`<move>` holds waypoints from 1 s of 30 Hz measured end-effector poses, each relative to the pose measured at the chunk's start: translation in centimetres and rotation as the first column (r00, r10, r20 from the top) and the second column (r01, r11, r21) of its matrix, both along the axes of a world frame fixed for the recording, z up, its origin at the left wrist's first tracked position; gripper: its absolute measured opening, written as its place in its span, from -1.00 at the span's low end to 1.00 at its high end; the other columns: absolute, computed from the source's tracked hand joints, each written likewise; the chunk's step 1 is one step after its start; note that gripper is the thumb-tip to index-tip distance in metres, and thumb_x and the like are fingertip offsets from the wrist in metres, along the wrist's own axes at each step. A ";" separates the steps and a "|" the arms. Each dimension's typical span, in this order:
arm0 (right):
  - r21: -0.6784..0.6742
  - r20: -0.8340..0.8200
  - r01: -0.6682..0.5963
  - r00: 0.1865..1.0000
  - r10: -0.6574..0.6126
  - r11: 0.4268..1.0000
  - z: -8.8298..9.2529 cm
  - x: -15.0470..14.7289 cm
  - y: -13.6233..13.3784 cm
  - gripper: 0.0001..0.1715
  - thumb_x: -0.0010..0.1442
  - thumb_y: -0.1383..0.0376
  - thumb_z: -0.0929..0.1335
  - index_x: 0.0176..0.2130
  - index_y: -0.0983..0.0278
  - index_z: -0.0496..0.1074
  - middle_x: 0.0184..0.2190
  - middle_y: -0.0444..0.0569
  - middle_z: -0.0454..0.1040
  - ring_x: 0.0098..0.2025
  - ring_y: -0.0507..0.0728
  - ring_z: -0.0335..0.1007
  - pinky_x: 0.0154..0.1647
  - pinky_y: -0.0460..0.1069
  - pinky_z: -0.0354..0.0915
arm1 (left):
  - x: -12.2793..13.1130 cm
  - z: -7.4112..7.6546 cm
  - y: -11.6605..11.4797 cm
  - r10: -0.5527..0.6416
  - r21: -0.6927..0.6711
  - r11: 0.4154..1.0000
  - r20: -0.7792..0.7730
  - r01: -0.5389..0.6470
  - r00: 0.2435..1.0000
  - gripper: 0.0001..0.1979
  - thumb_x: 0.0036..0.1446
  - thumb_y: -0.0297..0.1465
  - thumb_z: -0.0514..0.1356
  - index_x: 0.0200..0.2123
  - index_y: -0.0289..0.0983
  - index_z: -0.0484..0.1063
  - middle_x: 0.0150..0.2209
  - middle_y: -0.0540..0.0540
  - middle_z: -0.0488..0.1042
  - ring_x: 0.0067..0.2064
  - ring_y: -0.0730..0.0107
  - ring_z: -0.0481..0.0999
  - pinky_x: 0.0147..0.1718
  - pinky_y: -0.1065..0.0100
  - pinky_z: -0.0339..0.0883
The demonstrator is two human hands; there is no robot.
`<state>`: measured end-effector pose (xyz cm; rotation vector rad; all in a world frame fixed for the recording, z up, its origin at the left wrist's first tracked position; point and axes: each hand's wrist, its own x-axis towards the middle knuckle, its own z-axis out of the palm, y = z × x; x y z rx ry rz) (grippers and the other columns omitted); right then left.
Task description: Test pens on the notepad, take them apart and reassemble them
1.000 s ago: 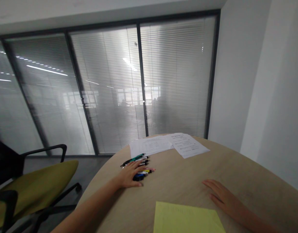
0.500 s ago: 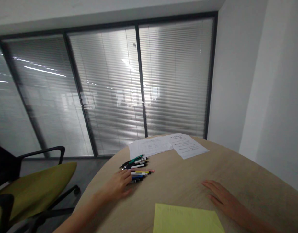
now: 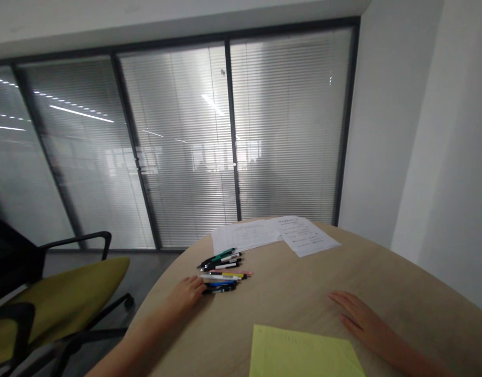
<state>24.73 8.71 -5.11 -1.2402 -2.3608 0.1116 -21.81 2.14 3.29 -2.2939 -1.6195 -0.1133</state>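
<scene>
The right hand (image 3: 361, 320) lies with fingers stretched, thumb apart; the left hand (image 3: 188, 294) curls at the left ends of the nearest pens (image 3: 225, 274), whether gripping I cannot tell. The desk (image 3: 288, 293) carries white papers (image 3: 307, 238) at its far edge, a yellow sheet (image 3: 304, 351) nearest the viewer, and the pens, loosely bunched on its left side.

Yellow sheet (image 3: 304, 352) cut off at near edge. Chair (image 3: 76, 293) cropped on left. Far papers (image 3: 306, 236) unreadable, print too small. Can't tell if fingers (image 3: 196, 283) of left hand (image 3: 186, 294) touch nearest pens (image 3: 222, 284).
</scene>
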 end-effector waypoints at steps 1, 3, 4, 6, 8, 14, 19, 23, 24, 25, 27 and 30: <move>0.002 -0.005 0.002 1.000 -0.002 1.000 -0.1 0.0 0.0 -0.52 0.14 0.19 0.13 0.02 0.24 0.27 0.01 0.04 0.31 0.05 0.16 0.19 0.09 0.12 0.11 | 0.3 0.0 0.2 -0.015 -0.010 1.000 -0.018 0.015 1.000 -0.83 0.10 -0.46 0.03 -0.30 -0.21 0.42 -0.31 -0.08 0.45 -0.23 0.30 0.43 -0.19 0.30 0.25; 0.002 -0.014 0.006 1.000 -0.006 1.000 -0.3 0.1 0.2 -0.51 0.14 0.18 0.13 0.02 0.24 0.28 0.01 0.04 0.31 0.05 0.16 0.18 0.10 0.12 0.10 | 1.1 0.1 0.6 -0.040 -0.046 0.998 -0.056 0.038 0.998 -0.81 0.08 -0.51 0.03 -0.29 -0.24 0.41 -0.28 -0.10 0.45 -0.20 0.25 0.42 -0.20 0.26 0.26; 0.000 -0.016 0.005 1.000 -0.005 1.000 -0.3 0.2 0.2 -0.52 0.14 0.17 0.13 0.02 0.24 0.28 0.01 0.03 0.31 0.05 0.16 0.18 0.10 0.13 0.09 | 1.4 0.1 0.8 -0.044 -0.052 0.998 -0.063 0.041 0.997 -0.80 0.07 -0.54 0.03 -0.28 -0.25 0.40 -0.26 -0.11 0.45 -0.18 0.23 0.42 -0.19 0.25 0.26; -0.011 -0.012 0.001 1.000 -0.001 1.000 -0.3 0.2 0.2 -0.52 0.14 0.17 0.13 0.02 0.22 0.28 0.01 0.02 0.31 0.06 0.16 0.17 0.11 0.13 0.08 | 2.1 0.3 1.2 -0.050 -0.058 0.997 -0.071 0.046 0.996 -0.79 0.05 -0.57 0.03 -0.26 -0.26 0.39 -0.23 -0.13 0.44 -0.14 0.21 0.40 -0.16 0.23 0.25; -0.024 -0.006 -0.001 1.000 0.001 1.000 -0.2 0.1 0.1 -0.51 0.14 0.17 0.13 0.03 0.22 0.27 0.02 0.02 0.30 0.06 0.16 0.17 0.10 0.14 0.08 | 2.6 0.5 1.5 -0.053 -0.061 0.997 -0.072 0.049 0.996 -0.79 0.04 -0.56 0.05 -0.24 -0.27 0.38 -0.21 -0.14 0.43 -0.13 0.21 0.39 -0.13 0.23 0.24; -0.033 -0.020 0.002 1.000 -0.002 0.999 0.1 -0.1 -0.1 -0.52 0.14 0.19 0.13 0.02 0.22 0.27 0.02 0.02 0.30 0.06 0.16 0.17 0.10 0.13 0.08 | 4.7 0.9 2.0 -0.144 0.007 0.990 -0.002 0.144 0.990 -0.61 0.02 -0.41 0.12 -0.03 -0.22 0.22 -0.08 -0.17 0.35 -0.08 0.14 0.34 -0.13 0.15 0.22; -0.038 0.006 0.010 1.000 -0.010 0.999 0.3 -0.2 -0.1 -0.51 0.13 0.19 0.12 0.02 0.23 0.27 0.01 0.01 0.30 0.06 0.15 0.17 0.11 0.12 0.08 | 8.3 0.0 4.3 -0.308 0.000 0.951 -0.033 0.308 0.951 -0.54 0.07 -0.45 0.05 0.08 -0.25 0.11 0.11 -0.18 0.18 0.11 0.12 0.14 0.04 0.11 0.02; -0.056 0.033 0.017 0.999 -0.015 0.998 1.0 -0.5 -0.4 -0.52 0.13 0.19 0.12 0.02 0.23 0.28 0.03 0.00 0.29 0.07 0.15 0.16 0.11 0.11 0.08 | 9.9 -0.7 6.3 -0.389 -0.048 0.920 -0.009 0.388 0.921 -0.57 0.12 -0.41 0.00 0.08 -0.28 0.13 0.12 -0.17 0.18 0.12 0.14 0.13 0.08 0.09 -0.05; -0.064 0.039 0.015 0.999 -0.012 0.998 1.1 -0.5 -0.5 -0.52 0.13 0.20 0.12 0.02 0.23 0.28 0.03 0.00 0.29 0.07 0.15 0.15 0.11 0.11 0.07 | 9.9 -0.8 6.5 -0.396 -0.058 0.917 -0.002 0.396 0.918 -0.59 0.13 -0.39 -0.01 0.07 -0.29 0.15 0.11 -0.18 0.20 0.11 0.15 0.15 0.08 0.09 -0.04; -0.072 0.040 0.013 0.999 -0.010 0.997 1.3 -0.6 -0.6 -0.51 0.13 0.20 0.12 0.03 0.24 0.28 0.03 0.01 0.28 0.08 0.15 0.15 0.11 0.11 0.07 | 9.8 -0.8 6.6 -0.399 -0.063 0.915 0.003 0.399 0.917 -0.61 0.14 -0.36 -0.02 0.05 -0.30 0.18 0.09 -0.18 0.22 0.10 0.16 0.17 0.07 0.10 -0.01; -0.074 0.026 0.008 1.000 -0.006 0.997 1.4 -0.7 -0.7 -0.51 0.14 0.20 0.12 0.03 0.24 0.27 0.04 0.01 0.28 0.07 0.15 0.15 0.11 0.11 0.07 | 9.4 -0.7 6.6 -0.392 -0.062 0.918 0.011 0.392 0.920 -0.62 0.17 -0.33 -0.05 0.03 -0.33 0.21 0.07 -0.21 0.26 0.09 0.18 0.21 0.06 0.14 0.04; -0.057 -0.006 -0.002 1.000 0.002 0.998 1.2 -0.6 -0.5 -0.52 0.13 0.21 0.14 0.02 0.22 0.28 0.02 0.01 0.30 0.06 0.15 0.17 0.10 0.12 0.08 | 8.7 -0.5 6.1 -0.373 -0.060 0.925 0.029 0.374 0.927 -0.60 0.18 -0.31 -0.07 0.03 -0.37 0.22 0.05 -0.24 0.27 0.08 0.18 0.23 0.04 0.16 0.08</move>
